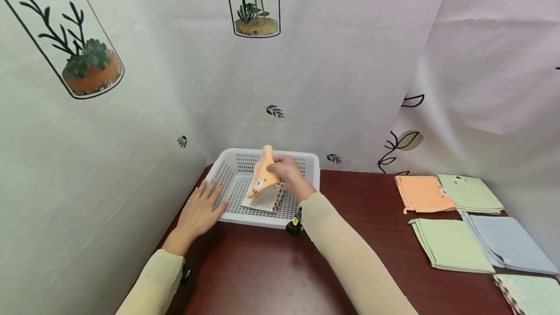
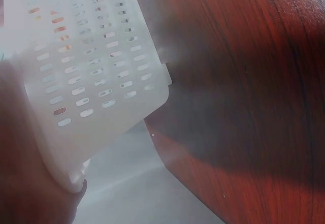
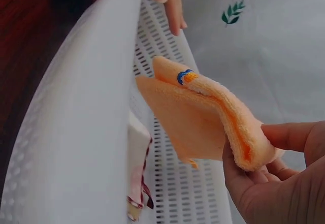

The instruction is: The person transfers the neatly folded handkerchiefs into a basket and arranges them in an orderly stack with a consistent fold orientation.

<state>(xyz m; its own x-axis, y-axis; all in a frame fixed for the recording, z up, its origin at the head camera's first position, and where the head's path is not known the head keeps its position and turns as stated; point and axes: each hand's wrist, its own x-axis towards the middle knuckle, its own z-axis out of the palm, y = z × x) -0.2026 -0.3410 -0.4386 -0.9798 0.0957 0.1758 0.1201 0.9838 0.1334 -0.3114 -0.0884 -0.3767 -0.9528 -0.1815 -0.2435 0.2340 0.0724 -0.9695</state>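
Observation:
A white perforated basket [image 1: 311,163] stands at the far left of the dark wooden table [image 1: 271,276]. My right hand [image 1: 286,171] pinches a folded orange towel [image 1: 264,171] over the basket; in the right wrist view the orange towel [image 3: 203,117] hangs from the fingers [image 3: 289,135]. A folded white cloth with a checked edge [image 1: 267,201] lies on the basket floor below it. My left hand [image 1: 201,210] rests with straight fingers on the basket's left front corner. The left wrist view shows that basket wall [image 2: 96,76] close up.
Folded cloths lie in rows at the right: an orange one [image 1: 422,192], green ones [image 1: 470,193] [image 1: 450,244], a blue one [image 1: 507,242], and a stack [image 1: 531,293] at the edge. A printed curtain [image 1: 131,86] hangs close behind and to the left.

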